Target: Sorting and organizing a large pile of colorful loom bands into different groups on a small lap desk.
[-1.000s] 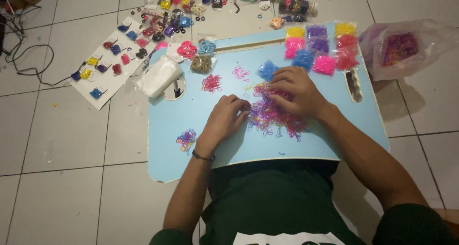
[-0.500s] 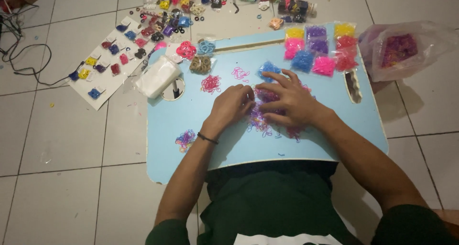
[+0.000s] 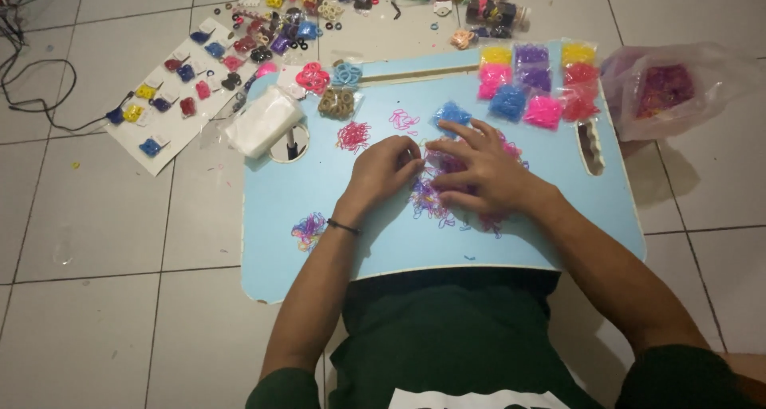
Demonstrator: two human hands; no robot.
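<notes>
**Both hands in the band pile**

Head view: left hand (image 3: 381,169) curls its fingertips at the pile's (image 3: 447,193) left edge, mid-table (image 3: 303,257); whether it pinches a band, I cannot tell. Right hand (image 3: 483,173) lies flat and spread on the pile, gripping nothing. Best lift 1 band at a time, keeping the pile pinned.

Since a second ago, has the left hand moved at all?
Yes. The left hand has slid away from the body, toward the red heap of bands on the blue table, and closer to the right hand.
</notes>
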